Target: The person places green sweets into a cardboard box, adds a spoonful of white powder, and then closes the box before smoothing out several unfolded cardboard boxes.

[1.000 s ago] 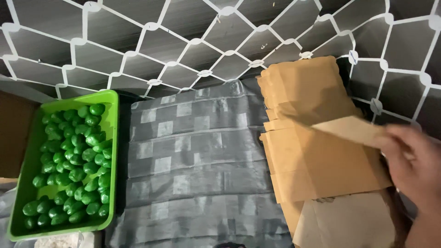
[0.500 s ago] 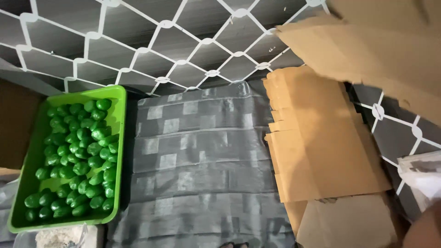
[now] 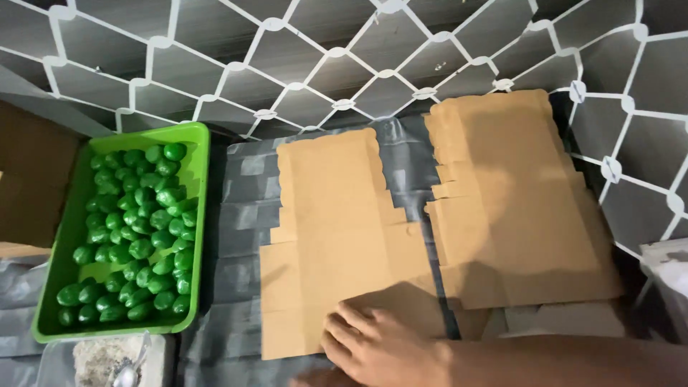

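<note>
One hand [image 3: 380,344] is in view, at the bottom of the picture, and it comes in from the right side on a bare forearm. I take it as the right hand, but the picture does not prove this fully. It lies flat with the fingers [image 3: 344,324] spread, palm down, and presses on the near edge of one flat cardboard sheet [image 3: 337,229]. It does not grasp anything; the fingers are stretched, not curled. The other hand is not visible.

This single sheet is an unfolded box blank with cut flaps, brown, and it lies in the middle on the grey checked cloth [image 3: 244,215] which covers the work surface. Just to its right there is one stack of similar cardboard blanks [image 3: 516,208]. I cannot count the sheets in the stack, only that several stepped edges show on its left side. A narrow strip of the cloth is seen between the single sheet and the stack, so they are near but apart.

On the left stands one green plastic tray [image 3: 197,147], filled with many small green rounded pieces [image 3: 140,229], too many to count exactly. Under the tray, at the lower left corner, I see one clear container [image 3: 93,362] with pale powder and one metal spoon [image 3: 129,371] in it. Behind everything is a grey wall with a white net pattern [image 3: 337,50].
</note>
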